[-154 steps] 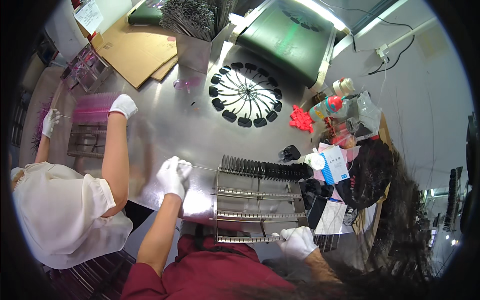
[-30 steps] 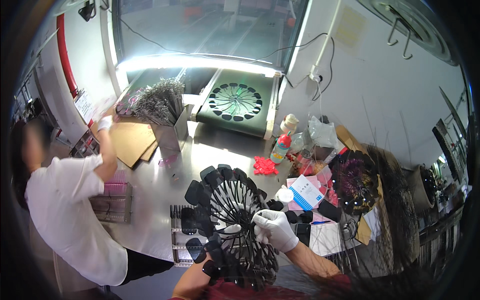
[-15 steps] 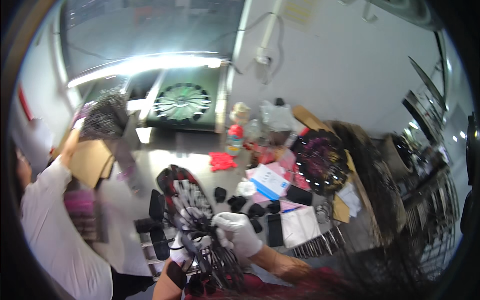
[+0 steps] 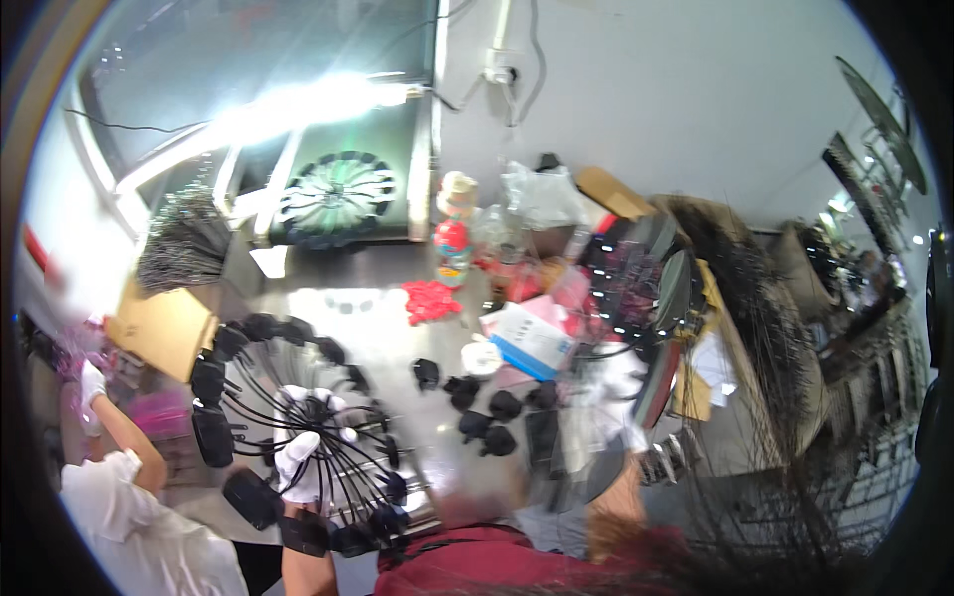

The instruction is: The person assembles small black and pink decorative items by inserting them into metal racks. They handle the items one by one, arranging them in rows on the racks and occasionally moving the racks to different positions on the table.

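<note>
A large wheel of thin black spokes with black pads around its rim [image 4: 209, 382] stands tilted toward me at lower left. My left hand [image 4: 298, 457], in a white glove, grips it near the hub, thumb in front of the spokes. My right hand [image 4: 618, 392], also white-gloved, is smeared by motion at the right of the table. Its fingers cannot be made out. Around it are dark glossy oval pads [image 4: 676, 288], blurred as well. Whether the hand holds them I cannot tell. Several small black pieces [image 4: 499, 439] lie between the two hands.
Behind stand a red-labelled bottle [image 4: 452, 248], a red cloth-like heap [image 4: 430, 301] and a blue-and-white packet [image 4: 532, 341]. Another spoked wheel [image 4: 338, 199] lies on a green surface under a bright lamp. At left, a co-worker in white [image 4: 149, 526] reaches beside cardboard [image 4: 164, 328].
My right hand has left the wheel and swung right to the dark oval pads. The wheel in my left hand has turned and now shows its spokes spread. The co-worker's arm has dropped lower.
</note>
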{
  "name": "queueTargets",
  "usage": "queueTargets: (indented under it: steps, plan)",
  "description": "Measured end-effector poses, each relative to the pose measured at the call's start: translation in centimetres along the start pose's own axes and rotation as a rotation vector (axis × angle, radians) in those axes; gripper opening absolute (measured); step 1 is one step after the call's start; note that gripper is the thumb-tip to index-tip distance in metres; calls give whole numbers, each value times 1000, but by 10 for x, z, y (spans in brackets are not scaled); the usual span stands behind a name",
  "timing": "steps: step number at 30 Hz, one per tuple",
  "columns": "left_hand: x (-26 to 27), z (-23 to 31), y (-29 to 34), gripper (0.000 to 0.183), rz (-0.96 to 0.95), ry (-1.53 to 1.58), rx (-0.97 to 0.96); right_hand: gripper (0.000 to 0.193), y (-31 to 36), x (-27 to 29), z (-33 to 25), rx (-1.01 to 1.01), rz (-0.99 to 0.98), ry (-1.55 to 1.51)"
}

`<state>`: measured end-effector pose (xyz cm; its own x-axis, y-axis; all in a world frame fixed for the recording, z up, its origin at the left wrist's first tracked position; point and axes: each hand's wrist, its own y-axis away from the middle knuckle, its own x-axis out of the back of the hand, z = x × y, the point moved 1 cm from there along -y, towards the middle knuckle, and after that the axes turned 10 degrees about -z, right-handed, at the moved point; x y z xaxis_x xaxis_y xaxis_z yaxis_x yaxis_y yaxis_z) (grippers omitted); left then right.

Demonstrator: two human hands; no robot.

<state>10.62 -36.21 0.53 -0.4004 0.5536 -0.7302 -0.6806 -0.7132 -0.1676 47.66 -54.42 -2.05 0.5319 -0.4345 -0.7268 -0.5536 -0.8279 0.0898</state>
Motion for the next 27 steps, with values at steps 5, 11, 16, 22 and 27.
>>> queueTargets:
  steps: [5,11,16,22,27]
  plan:
    - [26,-2,31,53,-131,214,-148,15,-18,127,-68,112,334,762]
    - [46,-13,35,52,-185,218,-170,18,-20,270,-56,42,660,1077]
    - [41,-2,50,51,-181,95,-102,38,-47,36,37,340,-208,1253]
    - [21,24,76,50,-345,-399,119,63,11,-188,128,393,-847,1603]
    - [38,53,111,49,-588,-855,239,36,2,-111,162,-352,-1407,1749]
